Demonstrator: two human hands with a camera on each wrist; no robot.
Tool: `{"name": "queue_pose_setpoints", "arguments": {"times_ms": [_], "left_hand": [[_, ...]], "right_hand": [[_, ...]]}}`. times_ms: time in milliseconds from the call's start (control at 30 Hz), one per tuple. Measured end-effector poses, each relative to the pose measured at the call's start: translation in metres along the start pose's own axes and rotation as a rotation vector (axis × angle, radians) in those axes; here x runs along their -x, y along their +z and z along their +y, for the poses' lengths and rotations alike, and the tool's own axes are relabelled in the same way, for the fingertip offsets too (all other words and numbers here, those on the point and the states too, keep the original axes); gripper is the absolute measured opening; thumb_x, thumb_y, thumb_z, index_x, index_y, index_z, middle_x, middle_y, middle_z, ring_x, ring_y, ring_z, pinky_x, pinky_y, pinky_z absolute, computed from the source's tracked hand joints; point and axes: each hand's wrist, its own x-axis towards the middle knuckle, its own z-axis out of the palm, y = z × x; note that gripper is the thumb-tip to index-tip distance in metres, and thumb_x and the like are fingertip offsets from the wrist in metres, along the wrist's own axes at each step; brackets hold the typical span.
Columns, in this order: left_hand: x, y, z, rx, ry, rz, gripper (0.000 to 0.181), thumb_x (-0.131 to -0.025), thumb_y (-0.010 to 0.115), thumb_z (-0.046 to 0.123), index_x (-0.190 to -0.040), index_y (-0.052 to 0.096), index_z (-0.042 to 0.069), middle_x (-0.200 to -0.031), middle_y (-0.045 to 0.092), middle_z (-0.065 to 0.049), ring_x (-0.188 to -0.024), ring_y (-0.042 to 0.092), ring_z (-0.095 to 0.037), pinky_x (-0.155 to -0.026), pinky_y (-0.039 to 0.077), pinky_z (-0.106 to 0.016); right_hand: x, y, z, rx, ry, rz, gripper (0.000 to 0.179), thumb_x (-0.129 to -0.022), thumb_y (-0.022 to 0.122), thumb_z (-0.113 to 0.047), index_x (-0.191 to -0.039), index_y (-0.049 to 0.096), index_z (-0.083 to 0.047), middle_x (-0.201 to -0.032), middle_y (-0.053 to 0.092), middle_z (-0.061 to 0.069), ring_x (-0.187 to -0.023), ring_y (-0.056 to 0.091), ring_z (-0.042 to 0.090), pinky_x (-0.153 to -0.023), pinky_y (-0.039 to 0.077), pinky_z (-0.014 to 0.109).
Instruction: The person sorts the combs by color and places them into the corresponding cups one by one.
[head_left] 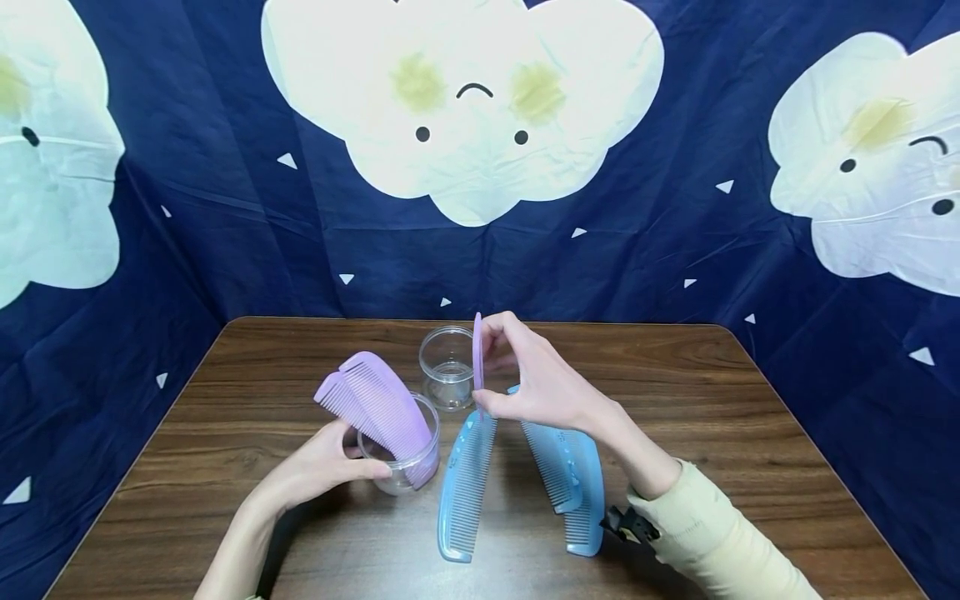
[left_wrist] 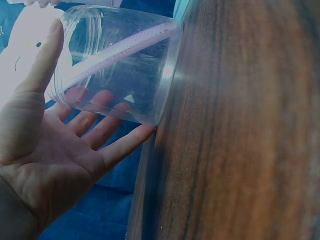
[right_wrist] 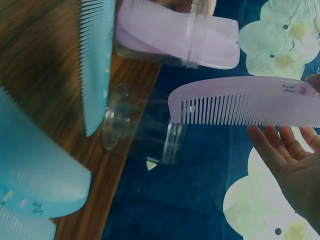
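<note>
My left hand point(head_left: 322, 467) holds a clear plastic jar point(left_wrist: 135, 95) by its side, the thumb near the rim and the fingers around the far wall. Two purple combs point(head_left: 386, 408) lean inside that jar, their upper ends sticking out to the left. Between thumb and fingers, my right hand point(head_left: 536, 375) pinches another purple comb point(right_wrist: 245, 100), which is raised over the table and seen edge-on in the head view. Below it lies a blue comb point(head_left: 465, 492), teeth facing right. Two more blue combs point(head_left: 588, 492) overlap under the right forearm, partly covered by the hand.
A second clear jar point(head_left: 447, 392) stands behind the first, just left of the raised comb. The brown wood-grain table point(head_left: 697, 392) meets a dark blue cloth backdrop point(head_left: 247, 233) with white clouds. A black device point(head_left: 630, 525) sits at the right sleeve.
</note>
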Motion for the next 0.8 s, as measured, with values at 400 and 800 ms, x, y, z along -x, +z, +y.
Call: {"name": "queue_pose_setpoints", "arguments": {"times_ms": [400,800], "left_hand": [[0.002,-0.002,0.001,-0.011,-0.014,-0.001,0.057,-0.087,0.083,0.029,-0.133,0.056,0.010,-0.122,0.068,-0.009,-0.106,0.062,-0.019,-0.086,0.051,-0.023],[0.003,-0.002,0.005,-0.021,-0.037,-0.006,0.059,-0.087,0.082,0.030,-0.136,0.055,0.010,-0.125,0.067,-0.009,-0.109,0.061,-0.019,-0.086,0.051,-0.024]], "right_hand": [[-0.021,0.012,-0.018,-0.033,-0.029,0.097,0.055,-0.082,0.079,-0.012,-0.125,0.045,-0.013,-0.109,0.055,0.004,-0.102,0.060,0.021,-0.090,0.061,0.032],[-0.035,0.031,-0.032,-0.135,-0.026,0.157,0.054,-0.084,0.081,-0.010,-0.125,0.047,-0.012,-0.106,0.060,0.006,-0.097,0.064,0.014,-0.085,0.063,0.033]]}}
